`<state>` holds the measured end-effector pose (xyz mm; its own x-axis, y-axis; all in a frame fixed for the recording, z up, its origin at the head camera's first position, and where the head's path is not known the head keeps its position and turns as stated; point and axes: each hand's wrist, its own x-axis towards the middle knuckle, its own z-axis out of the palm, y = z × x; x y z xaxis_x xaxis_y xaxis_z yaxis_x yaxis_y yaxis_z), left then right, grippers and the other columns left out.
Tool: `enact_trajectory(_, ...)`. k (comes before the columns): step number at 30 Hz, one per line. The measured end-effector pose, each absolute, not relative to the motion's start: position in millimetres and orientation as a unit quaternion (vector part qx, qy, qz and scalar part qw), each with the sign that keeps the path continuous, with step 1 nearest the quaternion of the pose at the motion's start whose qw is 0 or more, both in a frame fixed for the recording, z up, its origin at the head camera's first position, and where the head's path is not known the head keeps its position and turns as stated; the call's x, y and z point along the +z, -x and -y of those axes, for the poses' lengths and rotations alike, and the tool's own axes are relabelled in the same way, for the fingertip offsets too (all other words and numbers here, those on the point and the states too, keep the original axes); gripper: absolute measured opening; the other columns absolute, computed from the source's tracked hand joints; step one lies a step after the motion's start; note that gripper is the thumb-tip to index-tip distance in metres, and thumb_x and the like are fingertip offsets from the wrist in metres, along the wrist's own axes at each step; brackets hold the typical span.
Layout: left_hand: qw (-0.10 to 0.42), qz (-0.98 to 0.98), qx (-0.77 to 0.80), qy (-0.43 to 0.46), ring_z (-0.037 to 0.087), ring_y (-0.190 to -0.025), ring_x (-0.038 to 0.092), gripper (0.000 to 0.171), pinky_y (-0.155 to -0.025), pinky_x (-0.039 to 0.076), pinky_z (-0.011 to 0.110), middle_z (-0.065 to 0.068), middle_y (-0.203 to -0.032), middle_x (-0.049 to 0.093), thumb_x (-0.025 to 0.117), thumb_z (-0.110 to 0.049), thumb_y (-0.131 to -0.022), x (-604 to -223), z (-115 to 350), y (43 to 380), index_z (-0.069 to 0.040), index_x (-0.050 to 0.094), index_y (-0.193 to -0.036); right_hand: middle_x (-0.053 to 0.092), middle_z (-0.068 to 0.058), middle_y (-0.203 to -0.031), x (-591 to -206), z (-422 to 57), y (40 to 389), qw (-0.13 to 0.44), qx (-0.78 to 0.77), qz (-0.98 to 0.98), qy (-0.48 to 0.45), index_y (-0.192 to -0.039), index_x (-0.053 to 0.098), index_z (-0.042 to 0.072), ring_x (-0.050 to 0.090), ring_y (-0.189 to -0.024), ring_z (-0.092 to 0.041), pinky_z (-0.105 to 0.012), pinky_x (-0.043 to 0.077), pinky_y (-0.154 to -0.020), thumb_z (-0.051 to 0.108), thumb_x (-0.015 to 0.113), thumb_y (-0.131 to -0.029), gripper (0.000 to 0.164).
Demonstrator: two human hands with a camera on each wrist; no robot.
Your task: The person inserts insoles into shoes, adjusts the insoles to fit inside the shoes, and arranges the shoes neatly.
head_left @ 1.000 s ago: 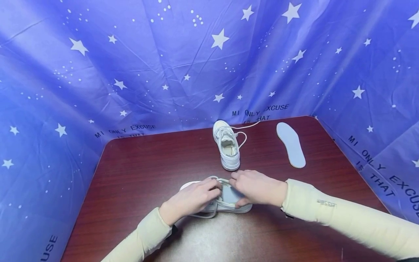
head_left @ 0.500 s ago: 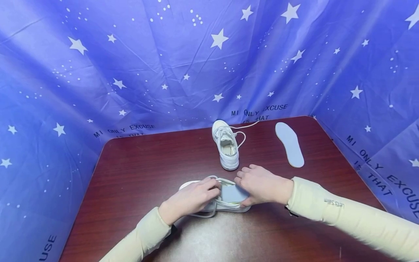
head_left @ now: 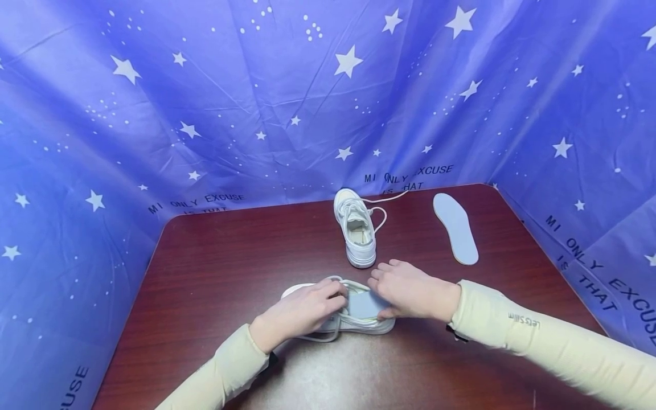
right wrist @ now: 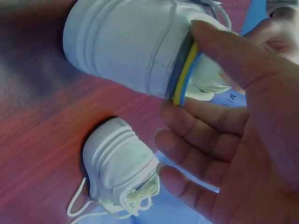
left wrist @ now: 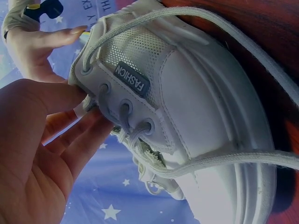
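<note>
A white lace-up sneaker [left wrist: 201, 107] lies crosswise near the middle of the table, toe to the left. My left hand [head_left: 307, 307] grips its upper by the lace eyelets, thumb on the eyelet flap and fingers at the tongue. Inside the opening sits a blue-grey insole [head_left: 365, 306], its yellow and blue edge standing above the heel collar in the right wrist view. Thumb and index finger of my right hand [head_left: 410, 290] pinch that insole at the heel end, the other fingers loosely bent. The front part of the insole is hidden inside the sneaker.
A second white sneaker [head_left: 361, 253] stands behind, heel toward me, its laces loose to the right. At the back right of the dark red table [head_left: 220, 256] lies another pale insole [head_left: 456, 228]. A blue star-patterned curtain [head_left: 256, 85] encloses the table's back and sides.
My right hand has shifted slightly right at the heel, and more of the insole shows in the opening. The left hand keeps its hold on the sneaker.
</note>
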<state>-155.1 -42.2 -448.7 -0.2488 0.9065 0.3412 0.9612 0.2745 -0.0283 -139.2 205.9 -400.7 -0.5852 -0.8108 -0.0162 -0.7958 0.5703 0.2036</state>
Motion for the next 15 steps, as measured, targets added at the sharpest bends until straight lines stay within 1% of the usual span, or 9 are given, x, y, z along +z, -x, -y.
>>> enact_trajectory(6,0.147,0.782,-0.099,0.598,0.013,-0.102,0.055,0.017,-0.082,0.053,0.024,-0.001,-0.108,0.060,0.062,-0.004,-0.080,-448.6,42.3,155.9,-0.014,0.064,-0.093,0.063,0.000,-0.080,-402.1,-204.4,139.6,0.050,-0.089,0.883,-0.458,-0.089,0.065,0.010,0.057,-0.077,-0.020,-0.034,0.048,-0.067,0.053,0.076,-0.067,0.049)
enact_trajectory(11,0.143,0.783,-0.104,0.596,0.013,-0.103,0.054,0.017,-0.083,0.052,0.024,-0.001,-0.108,0.060,0.062,-0.004,-0.081,-448.8,42.6,156.1,-0.014,0.064,-0.094,0.061,0.002,-0.079,-404.2,-204.5,140.5,0.036,-0.068,0.889,-0.452,-0.089,0.065,0.011,0.056,-0.078,-0.019,-0.034,0.047,-0.066,0.051,0.076,-0.069,0.046)
enact_trajectory(15,0.148,0.783,-0.101,0.596,0.013,-0.103,0.055,0.017,-0.081,0.053,0.024,-0.001,-0.108,0.060,0.062,-0.004,-0.080,-449.6,42.4,156.3,-0.014,0.063,-0.093,0.058,0.002,-0.079,-406.2,-203.2,141.0,0.033,-0.052,0.891,-0.450,-0.088,0.065,0.012,0.054,-0.079,-0.019,-0.034,0.046,-0.064,0.049,0.076,-0.069,0.043)
